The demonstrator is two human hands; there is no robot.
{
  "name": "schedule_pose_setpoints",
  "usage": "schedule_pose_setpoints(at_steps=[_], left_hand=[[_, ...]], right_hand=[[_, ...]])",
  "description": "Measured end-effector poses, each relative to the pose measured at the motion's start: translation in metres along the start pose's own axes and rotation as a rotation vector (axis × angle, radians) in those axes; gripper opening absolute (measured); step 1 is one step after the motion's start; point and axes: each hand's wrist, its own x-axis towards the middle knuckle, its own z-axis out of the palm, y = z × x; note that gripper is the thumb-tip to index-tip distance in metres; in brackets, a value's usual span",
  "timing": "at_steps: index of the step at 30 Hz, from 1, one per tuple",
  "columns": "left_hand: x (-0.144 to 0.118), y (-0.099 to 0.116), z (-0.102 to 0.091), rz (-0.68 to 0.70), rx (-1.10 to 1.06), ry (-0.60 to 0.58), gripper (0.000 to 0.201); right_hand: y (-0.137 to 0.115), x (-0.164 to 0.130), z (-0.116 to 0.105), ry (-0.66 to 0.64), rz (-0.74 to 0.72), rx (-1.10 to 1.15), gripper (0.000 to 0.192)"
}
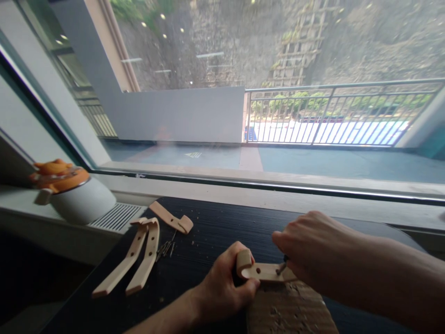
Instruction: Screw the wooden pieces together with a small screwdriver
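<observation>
My left hand [222, 280] is closed round the curled end of a pale wooden hook [266, 272], thumb on the near side. The hook lies across the far end of a rough, scarred wooden board [290, 311], and an open hole shows near the curl. My right hand [313, 243] makes a fist over a tool with a thin metal shaft [281, 267]. The shaft's tip meets the hook at a second spot further right. The tool's handle is hidden in my fist, so its exact kind does not show.
On the dark table [215, 236], two similar wooden hooks [144, 262] lie side by side at left. Another hook [170, 219] lies behind them, near a small pile of thin metal pieces [166, 249]. A white jug with an orange lid [81, 199] stands on the sill before the window.
</observation>
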Motion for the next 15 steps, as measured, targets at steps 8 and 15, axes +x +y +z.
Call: schedule_pose_setpoints(at_steps=[8, 15], left_hand=[[-0.001, -0.002, 0.000, 0.015, 0.024, 0.007, 0.021], [-0.002, -0.001, 0.001, -0.002, 0.026, 0.007, 0.021]], right_hand=[[0.009, -0.011, 0.011, 0.280, -0.185, 0.112, 0.017], [0.008, 0.004, 0.012, 0.213, -0.199, 0.026, 0.017]])
